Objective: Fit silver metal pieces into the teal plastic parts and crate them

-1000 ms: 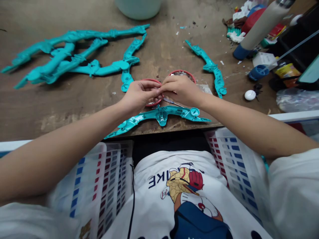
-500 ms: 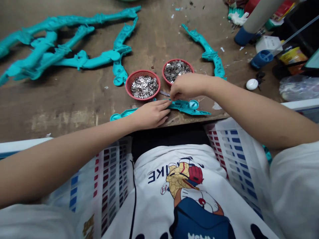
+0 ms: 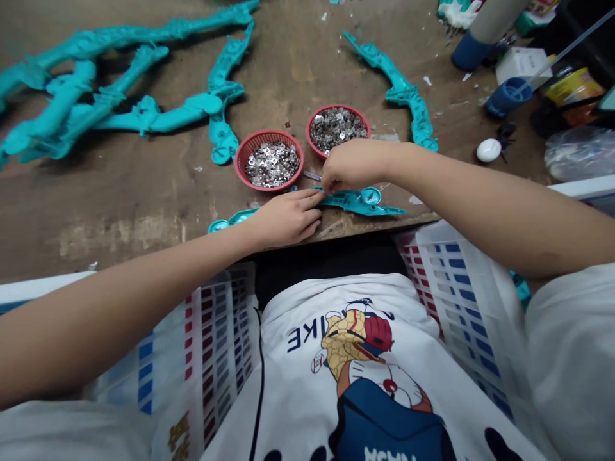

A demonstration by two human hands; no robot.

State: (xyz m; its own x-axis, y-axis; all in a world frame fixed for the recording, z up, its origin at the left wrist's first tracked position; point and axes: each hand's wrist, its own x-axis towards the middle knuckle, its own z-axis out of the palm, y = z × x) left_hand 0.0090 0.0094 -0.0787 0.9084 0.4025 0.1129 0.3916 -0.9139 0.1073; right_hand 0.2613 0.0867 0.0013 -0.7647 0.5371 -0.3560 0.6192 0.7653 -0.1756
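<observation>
A long, curved teal plastic part point(image 3: 353, 201) lies along the near edge of the table, with a round socket toward its right end. Across its middle rests my left hand point(image 3: 291, 218), fingers stretched out and lying on it; the thumb is hidden. My right hand point(image 3: 348, 165) is pinched closed, its fingertips down at the part beside my left fingertips. What the pinch holds is too small or covered to make out. Just beyond are two red baskets: the left basket point(image 3: 240, 168) and the right basket point(image 3: 311, 137), each filled with small metal clips point(image 3: 271, 164).
More teal parts point(image 3: 163, 118) lie at the left, and another teal part point(image 3: 401, 86) at the back right. A blue cup point(image 3: 509, 97), a white box point(image 3: 523, 66) and a plastic bag point(image 3: 579, 157) crowd the right side. White crates point(image 3: 451, 275) flank my lap.
My right fingertips are now closer to my left fingertips, down at the teal part. The whole view has shifted slightly; the baskets and other parts stay in place.
</observation>
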